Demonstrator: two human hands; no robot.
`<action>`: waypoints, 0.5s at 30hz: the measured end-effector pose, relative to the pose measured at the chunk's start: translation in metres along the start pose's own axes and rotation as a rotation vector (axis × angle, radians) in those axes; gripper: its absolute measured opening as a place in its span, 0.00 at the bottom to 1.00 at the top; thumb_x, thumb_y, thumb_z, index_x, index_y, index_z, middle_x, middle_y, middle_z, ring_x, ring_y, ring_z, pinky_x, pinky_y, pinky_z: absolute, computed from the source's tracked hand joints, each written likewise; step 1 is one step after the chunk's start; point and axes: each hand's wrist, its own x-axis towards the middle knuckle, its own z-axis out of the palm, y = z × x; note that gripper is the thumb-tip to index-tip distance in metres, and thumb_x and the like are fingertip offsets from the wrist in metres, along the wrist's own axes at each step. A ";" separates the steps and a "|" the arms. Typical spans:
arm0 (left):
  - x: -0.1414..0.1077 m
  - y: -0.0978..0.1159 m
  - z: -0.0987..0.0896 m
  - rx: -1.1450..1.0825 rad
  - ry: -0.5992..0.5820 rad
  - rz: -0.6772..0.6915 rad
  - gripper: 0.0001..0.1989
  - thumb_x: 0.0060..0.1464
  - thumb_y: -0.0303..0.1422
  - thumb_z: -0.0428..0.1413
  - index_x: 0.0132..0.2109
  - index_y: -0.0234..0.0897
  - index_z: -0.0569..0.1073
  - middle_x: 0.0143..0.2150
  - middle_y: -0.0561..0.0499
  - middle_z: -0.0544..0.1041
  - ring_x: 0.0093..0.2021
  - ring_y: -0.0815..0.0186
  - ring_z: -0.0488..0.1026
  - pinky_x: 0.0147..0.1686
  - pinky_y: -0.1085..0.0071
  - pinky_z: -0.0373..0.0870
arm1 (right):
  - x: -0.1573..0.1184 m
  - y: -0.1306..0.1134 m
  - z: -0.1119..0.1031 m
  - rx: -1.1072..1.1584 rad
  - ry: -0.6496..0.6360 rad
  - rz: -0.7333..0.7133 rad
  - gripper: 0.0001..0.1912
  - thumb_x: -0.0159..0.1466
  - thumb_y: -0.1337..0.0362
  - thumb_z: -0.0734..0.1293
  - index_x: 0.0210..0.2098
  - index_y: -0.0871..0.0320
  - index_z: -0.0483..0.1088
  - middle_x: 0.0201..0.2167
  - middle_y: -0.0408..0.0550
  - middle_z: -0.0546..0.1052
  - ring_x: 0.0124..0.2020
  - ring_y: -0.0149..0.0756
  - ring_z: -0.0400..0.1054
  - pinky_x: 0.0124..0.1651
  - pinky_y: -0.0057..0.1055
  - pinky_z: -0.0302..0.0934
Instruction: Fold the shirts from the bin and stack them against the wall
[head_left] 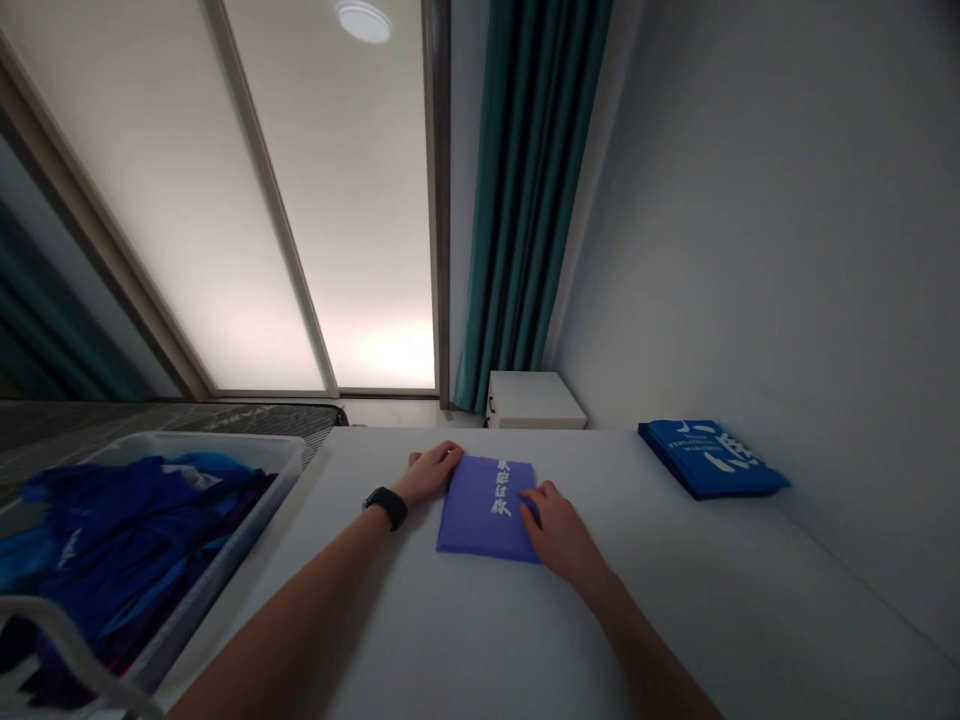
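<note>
A folded blue garment (pixel 487 510) with white vertical lettering lies flat on the white table (pixel 675 590). My left hand (pixel 429 473), with a black watch (pixel 386 506) on its wrist, rests flat against the garment's left edge. My right hand (pixel 559 530) lies on the garment's right edge, fingers spread over the cloth. Neither hand grips it. A second folded blue garment (pixel 709 458), darker and printed in white, lies at the table's far right, away from both hands.
A translucent plastic bin (pixel 281 453) heaped with blue clothes (pixel 127 530) stands at the table's left side. A grey wall (pixel 757 200) runs along the right. Beyond the far edge stand a white cabinet (pixel 534 402) and a teal curtain (pixel 525 200).
</note>
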 end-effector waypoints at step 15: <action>-0.068 0.027 0.007 0.509 0.085 0.165 0.18 0.65 0.37 0.41 0.57 0.37 0.67 0.50 0.41 0.73 0.51 0.51 0.68 0.49 0.55 0.61 | -0.031 -0.062 -0.032 0.454 -0.460 -0.328 0.15 0.68 0.64 0.57 0.30 0.56 0.72 0.22 0.39 0.72 0.23 0.29 0.63 0.29 0.25 0.51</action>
